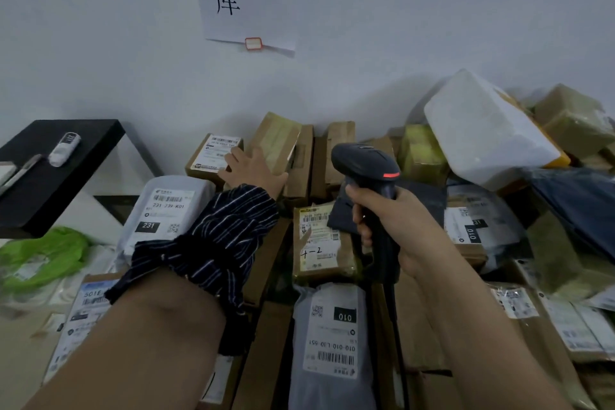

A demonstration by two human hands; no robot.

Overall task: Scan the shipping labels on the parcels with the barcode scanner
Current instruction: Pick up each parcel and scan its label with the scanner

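My right hand [392,230] grips the barcode scanner [364,160] above the parcels [329,336], my open left hand [253,170] touches a labelled cardboard box [209,156] by the wall, and I judge most labels unscanned.

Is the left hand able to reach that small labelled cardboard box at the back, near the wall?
Probably yes: the left hand, fingers spread, sits at the right edge of the small box, and nothing lies between them.
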